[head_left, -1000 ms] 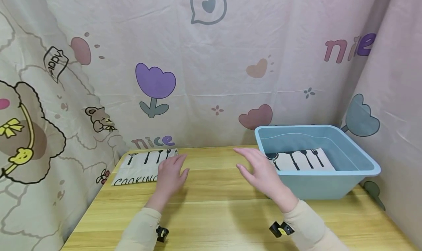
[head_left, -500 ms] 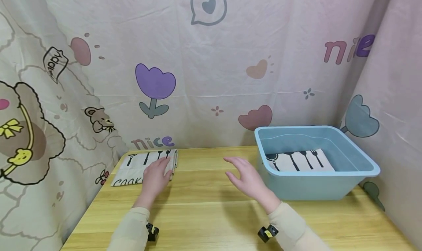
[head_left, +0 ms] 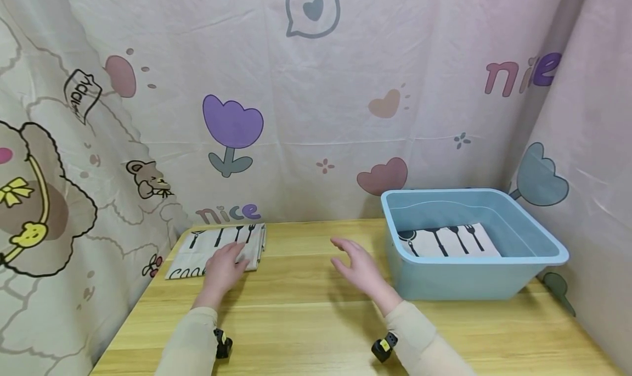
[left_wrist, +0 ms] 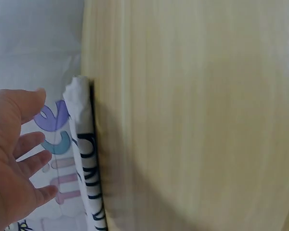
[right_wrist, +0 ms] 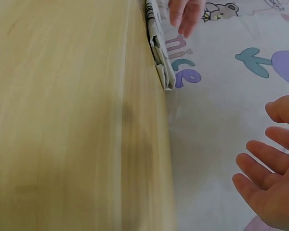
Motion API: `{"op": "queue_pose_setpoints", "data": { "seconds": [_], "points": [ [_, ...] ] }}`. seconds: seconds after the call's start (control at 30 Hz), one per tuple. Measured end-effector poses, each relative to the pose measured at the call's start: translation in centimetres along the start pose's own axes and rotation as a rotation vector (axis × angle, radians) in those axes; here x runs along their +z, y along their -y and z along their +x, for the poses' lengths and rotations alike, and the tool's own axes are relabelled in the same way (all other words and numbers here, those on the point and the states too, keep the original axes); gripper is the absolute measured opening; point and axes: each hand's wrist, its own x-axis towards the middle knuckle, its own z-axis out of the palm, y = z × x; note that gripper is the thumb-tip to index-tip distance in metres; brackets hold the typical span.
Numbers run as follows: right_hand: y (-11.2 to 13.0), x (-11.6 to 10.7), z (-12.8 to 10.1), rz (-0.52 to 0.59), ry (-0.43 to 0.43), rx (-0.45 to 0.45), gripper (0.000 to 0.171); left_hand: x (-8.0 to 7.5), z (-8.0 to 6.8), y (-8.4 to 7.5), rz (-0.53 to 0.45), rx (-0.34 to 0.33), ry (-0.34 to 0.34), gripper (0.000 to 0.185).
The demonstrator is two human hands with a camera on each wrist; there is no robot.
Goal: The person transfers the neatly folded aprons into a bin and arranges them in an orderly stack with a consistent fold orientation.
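Observation:
A folded white cloth (head_left: 207, 244) printed with black utensils and lettering lies at the table's back left. My left hand (head_left: 222, 267) is over its front right part, fingers loosely spread and holding nothing. In the left wrist view the hand (left_wrist: 19, 154) hangs above the cloth (left_wrist: 86, 159), with a gap between fingertips and fabric. My right hand (head_left: 359, 266) hovers over the middle of the table, left of the blue tub, its fingers apart and nothing in them. The right wrist view shows that hand (right_wrist: 269, 168) with relaxed fingers, the folded cloth (right_wrist: 159, 53) further off.
A light blue plastic tub (head_left: 464, 280) stands on the right of the wooden table (head_left: 306, 332). Inside it lies another white cloth (head_left: 451, 241) with black utensil prints. A printed curtain (head_left: 316, 90) hangs behind the table and along both sides.
Both hands have moved left and slightly nearer the person, the left from the cloth's right edge to over its front part. The right has drawn away from the tub. Cloths and tub stayed put.

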Motion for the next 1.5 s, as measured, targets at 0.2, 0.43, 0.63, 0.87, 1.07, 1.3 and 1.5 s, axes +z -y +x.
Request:
{"op": "queue_pose_setpoints", "data": {
  "seconds": [0.2, 0.43, 0.63, 0.87, 1.07, 1.3, 1.5],
  "points": [
    [-0.5, 0.9, 0.2, 0.05, 0.009, 0.045, 0.043, 0.6, -0.1, 1.3, 0.015, -0.027, 0.069, 0.045],
    [-0.7, 1.4, 0.6, 0.099, 0.02, 0.09, 0.043, 1.2, -0.2, 2.2, 0.064, -0.071, 0.176, 0.039],
    [-0.8, 1.9, 1.5, 0.167, 0.025, 0.134, 0.042, 1.4, -0.3, 2.2, 0.07, -0.083, 0.185, 0.038],
    [-0.6, 2.9, 2.8, 0.219, 0.047, 0.173, 0.042, 1.6, -0.2, 1.5, 0.069, -0.099, 0.188, 0.037],
    [-0.6, 3.3, 3.1, 0.231, 0.051, 0.19, 0.042, 2.4, -0.3, -0.3, 0.086, -0.114, 0.193, 0.036],
    [-0.9, 3.5, 3.0, 0.242, 0.038, 0.202, 0.042, 3.0, -0.6, -3.1, 0.092, -0.113, 0.212, 0.034],
    [-1.5, 3.4, 2.8, 0.224, 0.023, 0.225, 0.042, 3.4, -1.0, -6.1, 0.103, -0.084, 0.212, 0.031]
  ]
}}
